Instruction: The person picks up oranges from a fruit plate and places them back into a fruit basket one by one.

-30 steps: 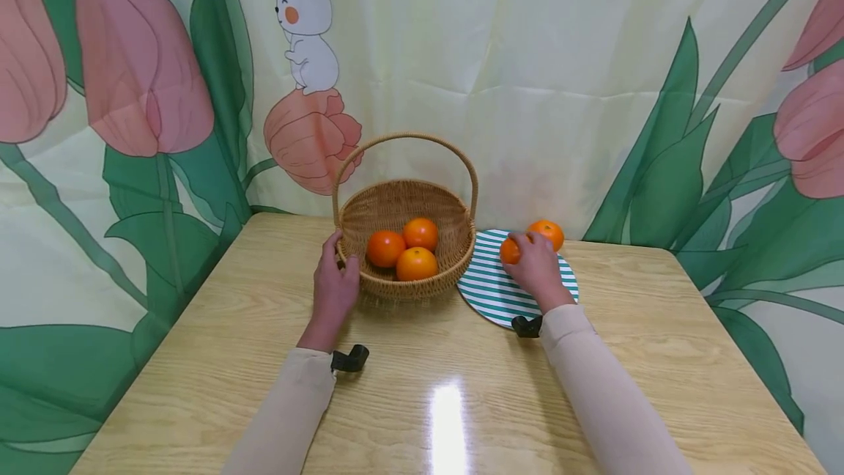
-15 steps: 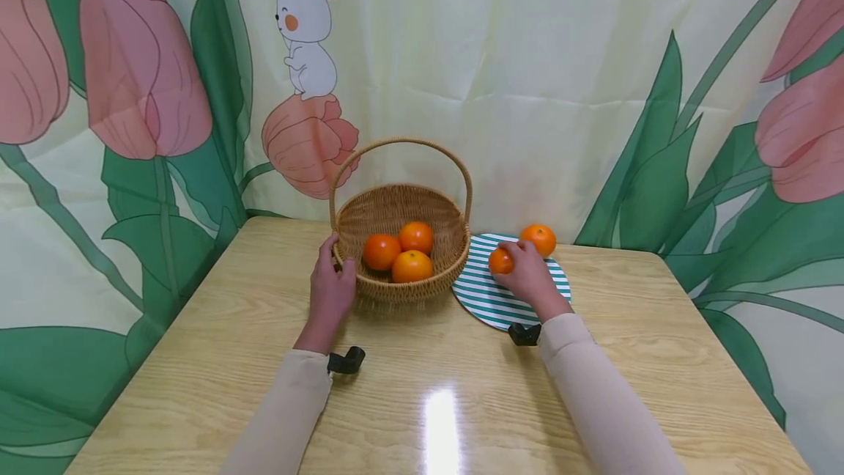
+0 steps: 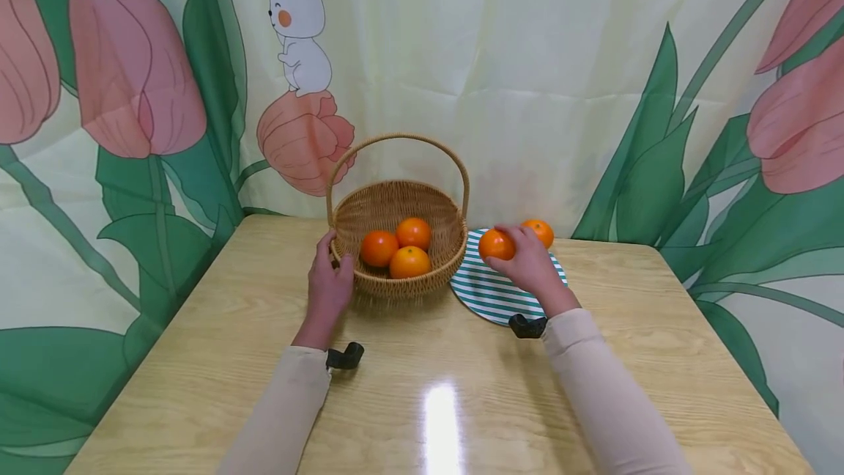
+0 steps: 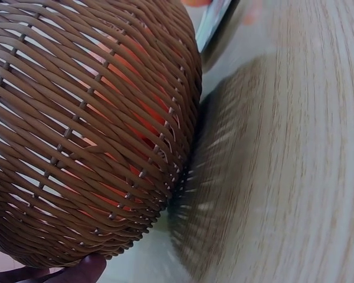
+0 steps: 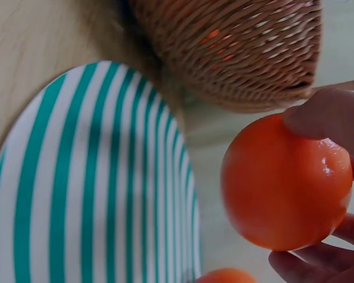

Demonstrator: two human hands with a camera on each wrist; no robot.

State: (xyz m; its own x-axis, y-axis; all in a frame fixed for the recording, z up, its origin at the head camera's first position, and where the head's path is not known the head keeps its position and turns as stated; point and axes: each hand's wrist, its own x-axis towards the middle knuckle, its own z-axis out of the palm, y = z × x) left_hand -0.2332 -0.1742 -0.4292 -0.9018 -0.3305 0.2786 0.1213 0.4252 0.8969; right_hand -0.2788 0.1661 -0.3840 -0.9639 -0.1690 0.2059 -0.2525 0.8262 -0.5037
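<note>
The fingers (image 5: 295,268) of the right hand (image 3: 530,264) are clamped round an orange (image 3: 496,245), a ball without long axis, which lies to their left, on the side facing the basket (image 3: 395,287) and near its right edge, while the left hand (image 3: 328,283) holds its left edge.

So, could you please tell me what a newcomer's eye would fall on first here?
Probably the wicker basket near the centre, with three orange fruits inside and the left hand holding its side. Next, the glossy fruit in the right hand, near the striped mat. A white rabbit decorates the curtain behind, upper left.
</note>
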